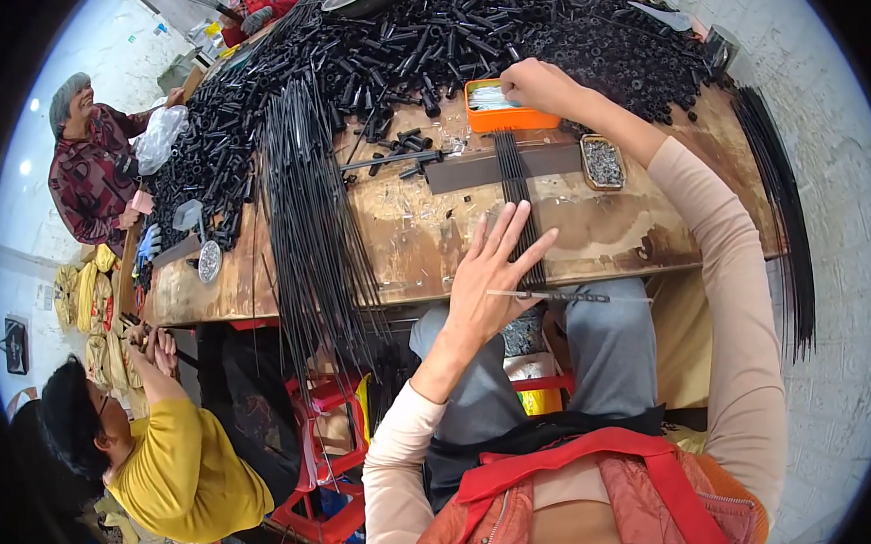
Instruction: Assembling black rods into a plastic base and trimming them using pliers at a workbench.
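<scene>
My left hand (489,277) lies palm down with fingers spread over a narrow bundle of thin black rods (512,171). Under these rods runs a flat dark brown strip (465,173). A slim stick with a dark middle (565,295) crosses by the base of my left hand; whether it is gripped, I cannot tell. My right hand (541,85) reaches to an orange box (514,122), its fingers bent together over thin whitish pieces (489,98). What they pinch is hidden. Right of the strip stands a small tin (603,162) of tiny metal parts.
Black tubular parts (406,45) heap across the far table. A large bundle of long black rods (311,209) overhangs the front edge; another (783,218) hangs at the right. A person in yellow (186,468) sits at the left; another person (96,180) stands beyond.
</scene>
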{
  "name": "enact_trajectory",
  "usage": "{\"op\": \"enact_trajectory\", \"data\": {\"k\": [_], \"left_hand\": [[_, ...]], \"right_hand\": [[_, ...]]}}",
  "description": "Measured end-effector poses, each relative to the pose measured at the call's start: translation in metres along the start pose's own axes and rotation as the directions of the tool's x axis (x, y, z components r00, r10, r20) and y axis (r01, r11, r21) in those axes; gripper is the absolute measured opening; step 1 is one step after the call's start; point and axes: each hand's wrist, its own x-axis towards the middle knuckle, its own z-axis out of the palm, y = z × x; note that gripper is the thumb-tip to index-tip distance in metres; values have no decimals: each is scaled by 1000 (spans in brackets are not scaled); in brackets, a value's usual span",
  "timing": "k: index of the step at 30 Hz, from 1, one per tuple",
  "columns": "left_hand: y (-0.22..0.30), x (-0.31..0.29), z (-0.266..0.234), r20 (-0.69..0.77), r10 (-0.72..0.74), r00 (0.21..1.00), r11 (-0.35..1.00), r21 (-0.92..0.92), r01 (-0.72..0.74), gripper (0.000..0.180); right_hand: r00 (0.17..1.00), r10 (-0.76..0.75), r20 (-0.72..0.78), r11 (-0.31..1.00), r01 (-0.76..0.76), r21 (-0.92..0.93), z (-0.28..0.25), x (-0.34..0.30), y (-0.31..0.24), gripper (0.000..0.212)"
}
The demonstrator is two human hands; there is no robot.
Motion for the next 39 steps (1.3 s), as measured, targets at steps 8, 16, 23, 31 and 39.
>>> {"op": "enact_trajectory", "data": {"k": [8,16,23,31,39], "left_hand": [[-13,2,10,2,36,999,983,181,-36,92],[-12,5,6,-40,41,998,998,46,-39,96],[-11,4,4,-13,38,999,995,95,-36,101],[-9,4,0,-19,35,999,999,6,-35,100],[-8,4,-2,-9,30,1000,999,-19,-30,99]], "right_hand": [[964,-116,-240,957,173,232,-24,-16,-17,14],[977,-185,-107,982,187,7,-7,-96,-40,31],[971,-203,-125,979,206,11,-10,-104,-39,28],[981,-189,-46,981,190,27,-11,-98,-41,35],[961,-245,-126,965,254,59,-1,-85,-19,23]]}}
